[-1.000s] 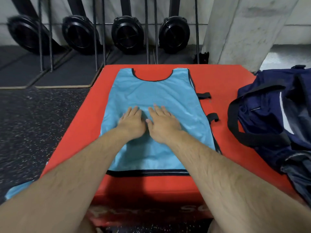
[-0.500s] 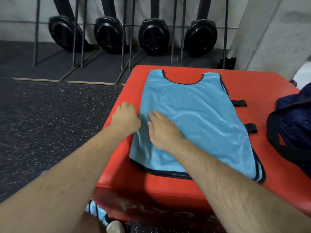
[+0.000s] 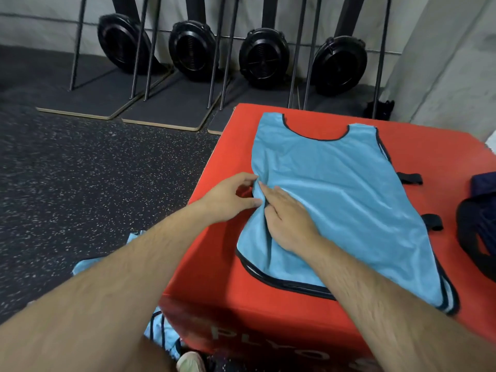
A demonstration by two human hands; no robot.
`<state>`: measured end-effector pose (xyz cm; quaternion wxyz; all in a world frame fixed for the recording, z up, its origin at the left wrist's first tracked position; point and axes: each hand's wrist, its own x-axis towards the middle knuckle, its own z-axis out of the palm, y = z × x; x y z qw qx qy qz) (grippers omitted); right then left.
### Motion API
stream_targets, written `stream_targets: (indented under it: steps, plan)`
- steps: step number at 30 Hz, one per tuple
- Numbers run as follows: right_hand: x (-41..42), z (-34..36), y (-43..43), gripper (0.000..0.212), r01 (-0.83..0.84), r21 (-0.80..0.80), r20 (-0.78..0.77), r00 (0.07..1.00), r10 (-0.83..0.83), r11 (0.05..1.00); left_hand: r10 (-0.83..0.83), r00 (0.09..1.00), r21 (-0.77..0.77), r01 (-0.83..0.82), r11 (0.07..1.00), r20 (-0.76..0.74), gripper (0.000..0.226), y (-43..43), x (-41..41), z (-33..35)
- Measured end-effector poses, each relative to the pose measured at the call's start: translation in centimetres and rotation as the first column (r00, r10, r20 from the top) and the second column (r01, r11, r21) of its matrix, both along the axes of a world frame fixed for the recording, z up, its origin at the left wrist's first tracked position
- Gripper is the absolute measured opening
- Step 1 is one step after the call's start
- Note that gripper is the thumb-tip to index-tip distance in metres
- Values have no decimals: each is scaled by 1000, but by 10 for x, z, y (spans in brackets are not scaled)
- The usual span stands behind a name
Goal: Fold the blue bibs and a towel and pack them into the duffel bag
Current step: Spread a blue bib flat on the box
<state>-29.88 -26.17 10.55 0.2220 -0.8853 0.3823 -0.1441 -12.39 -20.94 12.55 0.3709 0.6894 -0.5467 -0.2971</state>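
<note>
A light blue bib [image 3: 346, 197] with black trim lies flat on the red plyo box [image 3: 222, 253], neck hole away from me. My left hand [image 3: 230, 197] pinches the bib's left edge between thumb and fingers. Beside it, my right hand [image 3: 287, 218] rests on the cloth with its fingers curled at the same edge, where the fabric is bunched. The navy duffel bag [image 3: 480, 226] sits at the right edge of the box, mostly out of frame. More blue bib cloth [image 3: 161, 328] lies on the floor below the box. No towel is visible.
Black speckled rubber floor [image 3: 80, 189] stretches to the left. Several black fan-wheel machines [image 3: 263, 57] on metal legs stand along the back wall. A grey concrete pillar [image 3: 451, 63] rises at the back right. A shoe tip [image 3: 190, 362] shows at the bottom.
Both hands slid from the middle of the bib to its left edge. My left hand now pinches that edge and the cloth has bunched. The view turned left, pushing the duffel bag nearly out of frame.
</note>
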Motion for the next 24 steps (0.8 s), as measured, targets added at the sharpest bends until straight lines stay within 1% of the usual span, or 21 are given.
stream_targets:
  steps: [3, 7, 12, 14, 15, 16, 17, 18, 19, 20, 22, 24]
  plan:
    - [-3, 2, 2, 61, 47, 35, 42, 998, -48, 998, -18, 1000, -42, 17, 999, -17, 55, -7, -4, 0]
    - [-4, 2, 3, 60, 55, 48, 47, 997, -57, 997, -11, 1000, -44, 11, 999, 7, 50, -15, -6, 0]
    - [-1, -1, 1, 59, 60, 6, 46, 997, -60, 998, 25, 998, -83, -29, 996, -51, 38, -20, -9, 6]
    - [0, -2, 0, 57, 54, -18, 34, 998, -53, 998, 46, 998, -84, -50, 995, -52, 32, -18, -9, 10]
    - [0, -1, 1, 55, 47, -35, 17, 999, -46, 998, 60, 998, -68, -61, 996, -27, 29, -17, -7, 12]
    - [1, -1, 1, 54, 36, -54, -5, 999, -36, 998, 74, 995, -48, -70, 996, 70, 29, -16, -3, 15]
    - [2, 0, 1, 52, 21, -73, -30, 999, -24, 997, 81, 966, -17, -79, 997, 245, 31, -15, 2, 17]
    - [2, 0, 2, 51, 5, -91, -51, 999, -10, 996, 81, 904, 17, -97, 995, 420, 32, -13, 8, 20]
    - [3, 0, 3, 49, -5, -106, -72, 997, -2, 994, 71, 833, 49, -117, 992, 549, 31, -12, 14, 23]
    - [3, 0, 3, 47, -5, -120, -84, 996, -5, 993, 47, 781, 95, -135, 986, 623, 30, -10, 18, 26]
    - [5, 2, 3, 41, 37, -157, -67, 997, -48, 987, -8, 753, 190, -156, 969, 658, 31, -10, 21, 28]
    - [16, 9, -9, 34, 96, -234, -14, 995, -102, 968, 33, 825, 198, -174, 965, 565, 36, -16, 20, 28]
